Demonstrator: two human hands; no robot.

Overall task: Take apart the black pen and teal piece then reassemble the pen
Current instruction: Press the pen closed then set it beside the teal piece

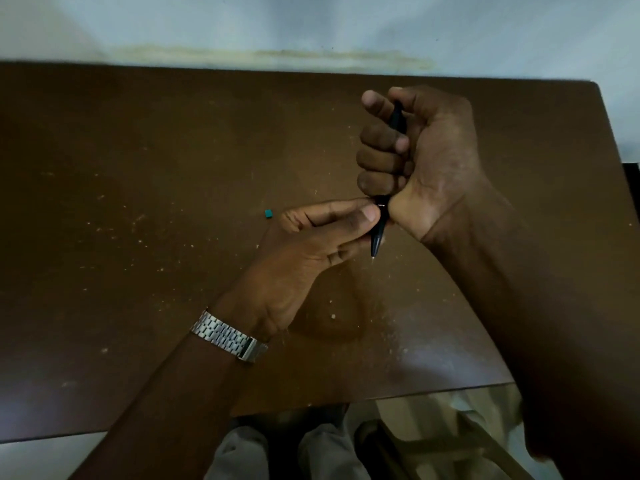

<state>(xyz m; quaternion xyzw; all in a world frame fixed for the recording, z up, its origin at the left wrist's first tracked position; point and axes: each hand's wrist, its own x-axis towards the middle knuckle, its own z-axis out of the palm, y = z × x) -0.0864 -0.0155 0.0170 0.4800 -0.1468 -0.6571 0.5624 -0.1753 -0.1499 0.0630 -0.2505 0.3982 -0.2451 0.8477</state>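
The black pen [379, 233] is held upright above the brown table [173, 168], its metal tip pointing down toward me. My right hand [415, 154] is fisted around the upper barrel, which shows again between thumb and fingers near the top. My left hand [318, 237] pinches the lower tip section between thumb and fingers, just under the thin ring at the joint. A small teal piece [268, 213] lies alone on the table, just left of my left fingers. Most of the barrel is hidden inside my right fist.
The table's surface is scratched and speckled; its right edge [609, 140] and front edge [381, 398] are in view. A pale wall [311, 26] stands behind. A metal watch [230, 336] sits on my left wrist. My knees show below the front edge.
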